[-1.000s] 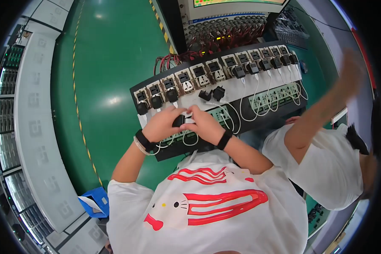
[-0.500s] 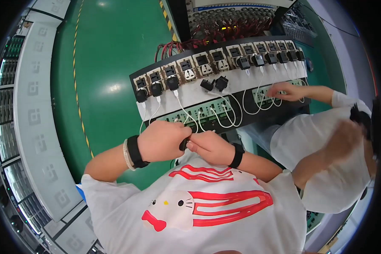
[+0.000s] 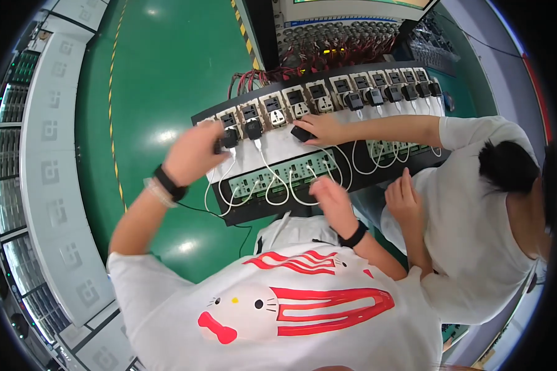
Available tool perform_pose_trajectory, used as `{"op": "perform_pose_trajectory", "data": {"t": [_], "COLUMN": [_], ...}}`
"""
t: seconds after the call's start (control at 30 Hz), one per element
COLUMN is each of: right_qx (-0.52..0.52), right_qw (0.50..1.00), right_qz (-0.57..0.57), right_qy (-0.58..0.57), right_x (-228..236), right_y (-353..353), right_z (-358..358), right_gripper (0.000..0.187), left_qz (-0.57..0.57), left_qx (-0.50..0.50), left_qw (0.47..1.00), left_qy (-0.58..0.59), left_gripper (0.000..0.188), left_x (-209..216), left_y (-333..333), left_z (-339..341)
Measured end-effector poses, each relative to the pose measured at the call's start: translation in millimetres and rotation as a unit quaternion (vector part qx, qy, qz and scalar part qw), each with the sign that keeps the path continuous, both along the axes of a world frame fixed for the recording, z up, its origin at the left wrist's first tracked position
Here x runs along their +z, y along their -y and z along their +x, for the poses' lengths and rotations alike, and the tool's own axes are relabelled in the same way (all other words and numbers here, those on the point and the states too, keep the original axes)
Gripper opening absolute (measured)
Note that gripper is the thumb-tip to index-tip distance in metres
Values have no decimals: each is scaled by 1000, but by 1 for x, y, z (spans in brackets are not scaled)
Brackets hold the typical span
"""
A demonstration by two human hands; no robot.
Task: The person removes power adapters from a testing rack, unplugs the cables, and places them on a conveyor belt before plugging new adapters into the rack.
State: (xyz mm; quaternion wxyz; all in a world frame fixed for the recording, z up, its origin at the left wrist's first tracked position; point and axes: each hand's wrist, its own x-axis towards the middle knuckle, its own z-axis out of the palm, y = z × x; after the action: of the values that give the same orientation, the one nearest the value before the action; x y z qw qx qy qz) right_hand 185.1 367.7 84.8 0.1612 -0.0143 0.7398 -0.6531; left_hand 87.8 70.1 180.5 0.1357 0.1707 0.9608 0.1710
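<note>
My left hand [image 3: 195,153] reaches to the far left end of the socket row, its fingers curled around a black charger plug [image 3: 218,146] that is mostly hidden. Beside it, two more black charger plugs [image 3: 253,128] sit in sockets with white cables hanging down. My right hand [image 3: 335,204] is raised over the front edge of the green circuit board strip [image 3: 278,175], slightly blurred. Its fingers are loosely bent and apart, with nothing seen in them, near a white cable [image 3: 302,200]. Black bands circle both my wrists.
At my right, a co-worker's hand [image 3: 325,130] grips a black charger [image 3: 301,133] in front of the middle sockets; their other hand [image 3: 405,199] is nearer. More chargers [image 3: 374,96] fill the right-hand sockets. Behind stands a rack with red wires [image 3: 353,52]. A thin black cord [image 3: 205,210] trails below my left wrist.
My hands were together around a small black thing and have come apart. The left has moved up and left to the sockets, the right slightly rightward. The co-worker's hand has moved left to the black charger.
</note>
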Motion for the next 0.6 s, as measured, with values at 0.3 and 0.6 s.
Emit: {"op": "perform_pose_trajectory", "data": {"t": [0.3,0.6], "right_qx": [9,115], "right_qw": [1000,945], "right_qz": [23,246], "right_qy": [6,-181], "right_x": [-51,-42], "right_y": [13,20], "right_z": [-8,-11], "right_gripper": [23,30], "left_qz": [92,-20], "left_qx": [32,87], "left_qw": [988,996], "left_qy": [-124,-27], "left_gripper": [44,45], "left_x": [-163,-151], "left_y": [-89,-35], "left_z": [-35,-36]}}
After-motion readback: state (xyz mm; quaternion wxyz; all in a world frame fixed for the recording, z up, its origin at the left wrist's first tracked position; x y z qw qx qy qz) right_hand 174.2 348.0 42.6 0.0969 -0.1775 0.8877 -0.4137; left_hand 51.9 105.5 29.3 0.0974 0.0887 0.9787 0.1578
